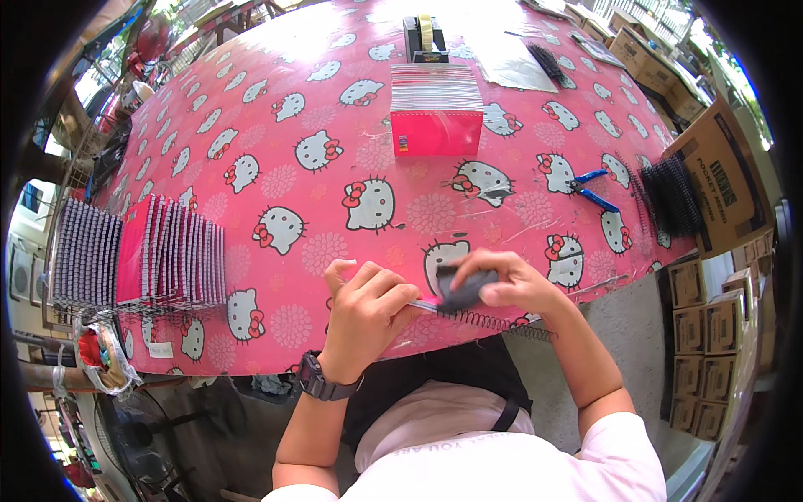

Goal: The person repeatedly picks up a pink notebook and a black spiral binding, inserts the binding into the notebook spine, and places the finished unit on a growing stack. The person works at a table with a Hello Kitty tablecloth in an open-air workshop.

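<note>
My left hand (368, 314), with a black watch on its wrist, grips a thin notebook (427, 305) by the near table edge. Most of that notebook is hidden under the fingers; only its pink and white edge shows. My right hand (523, 280) is curled round a dark grey, rounded thing (468, 291), blurred and pressed against the notebook's edge. From there a black spiral wire (506, 322) runs out to the right, beneath my right wrist. A pink stack of unbound booklets (436, 132) stands farther off, in front of a tape dispenser (427, 42).
Rows of spiral-bound notebooks (180, 251) stand at the left table edge. Blue-handled pliers (595, 191) lie at the right, near a heap of black spiral wires (672, 197) and a cardboard box (723, 176). More black wires (548, 65) rest on white paper (506, 63).
</note>
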### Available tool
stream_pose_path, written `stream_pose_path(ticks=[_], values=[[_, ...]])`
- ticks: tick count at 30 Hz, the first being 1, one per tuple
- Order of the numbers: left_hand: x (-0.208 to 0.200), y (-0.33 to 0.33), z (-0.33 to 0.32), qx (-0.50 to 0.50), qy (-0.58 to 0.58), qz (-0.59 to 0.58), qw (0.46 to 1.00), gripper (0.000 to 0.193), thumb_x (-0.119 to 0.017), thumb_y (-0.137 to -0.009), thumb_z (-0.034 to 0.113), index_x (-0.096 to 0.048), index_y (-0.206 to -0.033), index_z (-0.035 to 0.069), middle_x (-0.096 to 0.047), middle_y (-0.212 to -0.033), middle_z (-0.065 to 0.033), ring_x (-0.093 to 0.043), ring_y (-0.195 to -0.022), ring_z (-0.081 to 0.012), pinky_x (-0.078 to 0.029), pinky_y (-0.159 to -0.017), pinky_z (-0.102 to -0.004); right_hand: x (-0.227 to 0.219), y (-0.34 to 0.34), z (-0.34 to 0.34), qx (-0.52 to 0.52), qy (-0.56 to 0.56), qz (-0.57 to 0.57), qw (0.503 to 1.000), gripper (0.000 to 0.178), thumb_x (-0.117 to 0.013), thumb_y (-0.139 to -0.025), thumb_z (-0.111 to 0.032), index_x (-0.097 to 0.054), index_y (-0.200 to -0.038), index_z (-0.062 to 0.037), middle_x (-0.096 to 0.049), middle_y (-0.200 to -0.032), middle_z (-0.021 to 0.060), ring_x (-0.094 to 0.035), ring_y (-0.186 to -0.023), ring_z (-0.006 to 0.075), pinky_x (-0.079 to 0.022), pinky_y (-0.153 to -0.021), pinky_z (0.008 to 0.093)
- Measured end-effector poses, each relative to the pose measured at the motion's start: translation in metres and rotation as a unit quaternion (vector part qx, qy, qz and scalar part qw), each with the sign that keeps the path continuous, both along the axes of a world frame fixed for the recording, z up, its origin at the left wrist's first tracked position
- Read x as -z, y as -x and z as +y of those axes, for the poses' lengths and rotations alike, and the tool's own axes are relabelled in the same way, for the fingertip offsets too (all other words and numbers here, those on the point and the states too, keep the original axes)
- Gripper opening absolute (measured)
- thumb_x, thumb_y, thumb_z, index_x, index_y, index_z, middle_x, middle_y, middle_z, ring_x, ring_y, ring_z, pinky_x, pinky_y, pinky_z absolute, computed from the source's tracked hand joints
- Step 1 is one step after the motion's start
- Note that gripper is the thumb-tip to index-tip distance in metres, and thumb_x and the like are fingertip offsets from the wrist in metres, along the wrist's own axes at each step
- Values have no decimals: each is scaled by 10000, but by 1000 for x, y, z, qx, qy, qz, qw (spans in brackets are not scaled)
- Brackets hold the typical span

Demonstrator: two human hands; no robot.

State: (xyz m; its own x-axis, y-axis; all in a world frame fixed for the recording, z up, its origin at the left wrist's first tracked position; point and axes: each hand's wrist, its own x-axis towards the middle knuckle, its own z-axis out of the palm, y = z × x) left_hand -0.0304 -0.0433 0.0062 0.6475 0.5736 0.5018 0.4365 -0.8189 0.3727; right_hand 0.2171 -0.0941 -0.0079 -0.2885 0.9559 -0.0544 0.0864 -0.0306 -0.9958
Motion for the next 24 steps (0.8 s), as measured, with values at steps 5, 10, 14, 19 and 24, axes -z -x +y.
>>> stream_pose_path(ticks=[5,10,14,19,24], values=[[1,-1,3,0,-1,-12,1000,219,-783,-680,283,-657,-810,158,-599,-720,47,-571,-745,-143,-311,-899,-411,-5,-5,1,-61,-7,184,981,581,-728,-712,-517,-690,-963,5,-666,-1041,139,-536,-1173,257,-389,-980,381],[1,-4,3,-12,30,-51,998,516,-822,-648,278,-620,-1108,164,-616,-691,60,-581,-689,-128,-298,-925,-394,-15,-6,6,45,-22,60,997,553,-743,-713,-488,-695,-976,-4,-657,-1054,159,-529,-1182,282,-380,-987,387],[8,0,4,-17,36,-59,997,750,-849,-622,259,-519,-1289,157,-630,-697,66,-600,-713,-120,-289,-967,-403,-26,5,15,3,-61,-128,990,474,-756,-739,-399,-688,-980,4,-642,-1068,134,-548,-1121,250,-438,-903,382],[3,0,3,-24,53,-51,997,787,-847,-626,272,-495,-1318,143,-630,-782,51,-614,-792,-122,-280,-993,-431,-21,16,17,-63,-59,92,992,425,-718,-780,-386,-687,-953,1,-639,-896,57,-564,-992,196,-446,-825,354],[4,15,12,-129,39,-133,982,684,-856,-626,241,-569,-1233,110,-639,-898,-18,-604,-899,-176,-356,-944,-412,-14,11,23,4,-13,45,999,509,-748,-741,-464,-692,-995,-27,-652,-956,81,-559,-1025,198,-433,-863,343]])
